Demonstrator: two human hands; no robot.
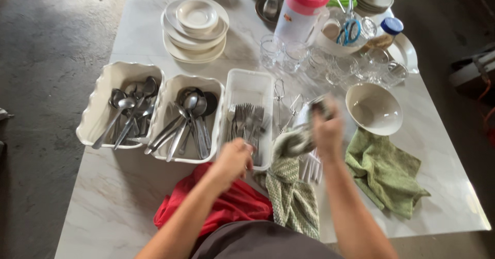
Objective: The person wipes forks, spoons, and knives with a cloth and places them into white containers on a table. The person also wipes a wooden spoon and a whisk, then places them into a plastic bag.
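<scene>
My left hand (pixel 233 158) is over the near end of the white tray of forks (pixel 247 86), fingers curled, seemingly pinching a fork handle; blur hides the grip. My right hand (pixel 327 127) is raised beside that tray and clutches a green-and-white checked cloth (pixel 291 192) that hangs down to the table edge, wrapped around a small shiny piece I cannot identify. Two more white trays, one (pixel 121 73) at the left and one (pixel 196 81) in the middle, hold spoons.
A red cloth (pixel 227 207) lies at the near edge, a green towel (pixel 384 171) at the right. A cream bowl (pixel 374 109), metal tongs (pixel 281 104), several glasses (pixel 294 55), stacked plates (pixel 196 27) and a pink-lidded jug (pixel 301 11) stand beyond.
</scene>
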